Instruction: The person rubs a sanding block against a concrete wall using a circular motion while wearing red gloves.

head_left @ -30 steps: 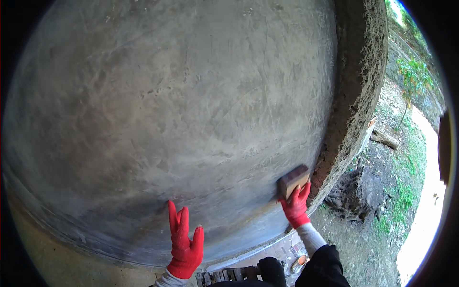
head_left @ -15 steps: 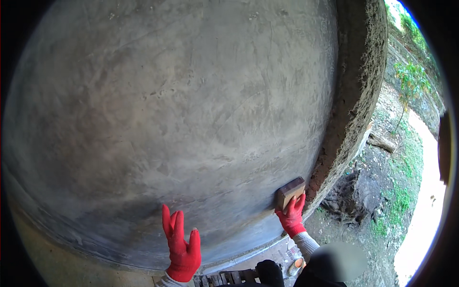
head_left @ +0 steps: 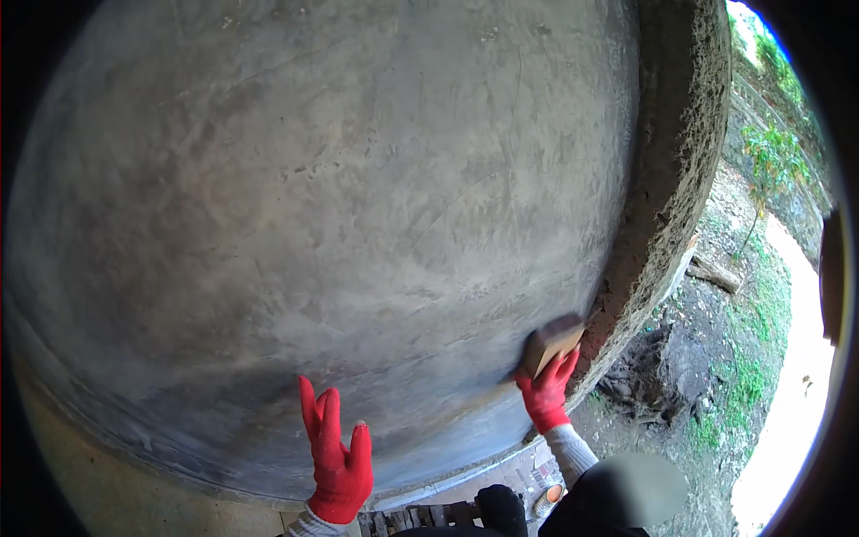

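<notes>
A wide grey plastered wall (head_left: 358, 206) with patchy, cloudy marks fills most of the head view. My right hand (head_left: 545, 391), in a red glove, grips a sanding block (head_left: 557, 344): tan on its side, with a dark brown layer towards the wall. The block is up against the wall near its right end, tilted and slightly blurred. To the left, my left hand (head_left: 340, 465), also red-gloved, is raised before the lower wall with its fingers spread and nothing in it. Whether its fingertips touch the plaster I cannot tell.
A rough, unplastered edge (head_left: 667, 215) bounds the wall on the right. Beyond it lie a dark stump (head_left: 658, 371), a log (head_left: 714, 272) and grass. Low down, a can (head_left: 548, 499) stands near dark wooden slats (head_left: 420, 519).
My right hand has moved a little up and to the right with the sanding block, which has turned more upright. My left hand has shifted slightly left, still spread.
</notes>
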Demonstrator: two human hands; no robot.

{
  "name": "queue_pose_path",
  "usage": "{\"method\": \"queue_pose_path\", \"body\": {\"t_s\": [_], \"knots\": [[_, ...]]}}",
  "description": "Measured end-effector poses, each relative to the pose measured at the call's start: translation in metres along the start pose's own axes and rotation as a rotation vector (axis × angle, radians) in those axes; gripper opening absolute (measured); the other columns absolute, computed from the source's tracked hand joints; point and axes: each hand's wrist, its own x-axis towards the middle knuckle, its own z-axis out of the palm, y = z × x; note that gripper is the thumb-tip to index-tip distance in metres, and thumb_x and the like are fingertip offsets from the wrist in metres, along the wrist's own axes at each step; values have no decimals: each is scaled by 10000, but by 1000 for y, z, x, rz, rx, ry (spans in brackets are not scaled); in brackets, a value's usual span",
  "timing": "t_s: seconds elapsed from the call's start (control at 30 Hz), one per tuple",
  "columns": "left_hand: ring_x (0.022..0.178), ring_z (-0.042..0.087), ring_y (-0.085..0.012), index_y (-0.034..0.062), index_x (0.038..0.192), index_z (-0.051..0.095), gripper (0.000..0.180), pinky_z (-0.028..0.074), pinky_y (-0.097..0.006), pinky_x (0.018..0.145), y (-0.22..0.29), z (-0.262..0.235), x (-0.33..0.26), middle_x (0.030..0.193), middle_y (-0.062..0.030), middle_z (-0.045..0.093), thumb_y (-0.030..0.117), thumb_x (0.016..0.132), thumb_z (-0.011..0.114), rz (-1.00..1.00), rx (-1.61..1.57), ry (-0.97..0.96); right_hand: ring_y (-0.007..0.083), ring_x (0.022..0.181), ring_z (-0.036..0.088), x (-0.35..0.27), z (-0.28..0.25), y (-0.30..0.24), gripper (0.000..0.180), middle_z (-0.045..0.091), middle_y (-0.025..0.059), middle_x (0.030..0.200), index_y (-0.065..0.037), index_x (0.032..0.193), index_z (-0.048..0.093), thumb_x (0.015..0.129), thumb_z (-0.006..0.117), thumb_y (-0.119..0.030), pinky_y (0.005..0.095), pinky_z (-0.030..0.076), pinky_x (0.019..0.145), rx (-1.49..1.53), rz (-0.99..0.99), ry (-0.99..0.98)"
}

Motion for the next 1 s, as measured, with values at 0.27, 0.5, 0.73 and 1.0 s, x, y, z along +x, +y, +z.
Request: {"method": "queue_pose_path", "body": {"t_s": [0.27,0.5,0.73,1.0], "knots": [[1397,162,-378,-10,1398,299,582,221,-436,1095,0,-2,0,1518,-261,55,-12,853,506,-63,-43,27,552,1291,227,159,-56,-30,1003,110,378,1428,-78,1459,170,678,783,-222,571,275,1035,9,-111,122],[1410,127,-383,-1,1398,306,570,235,-437,1092,2,-1,2,1524,-247,55,-16,862,502,-58,-75,37,591,1293,185,94,-24,-24,1005,75,420,1412,-31,1460,99,735,748,-279,582,247,1048,-26,13,90],[1412,127,-372,4,1405,301,566,268,-437,1083,4,-5,-4,1525,-240,54,-6,874,494,-100,-135,14,613,1243,239,21,-12,-3,1137,98,436,1387,-108,1461,78,616,830,-222,635,317,966,0,-89,-59],[1355,283,-287,14,1423,289,554,303,-410,1060,2,1,1,1544,-175,80,22,891,444,-47,-76,82,543,1305,213,179,-50,-47,957,98,365,1445,-69,1461,172,719,755,-228,548,266,1048,-1,-38,203]]}}
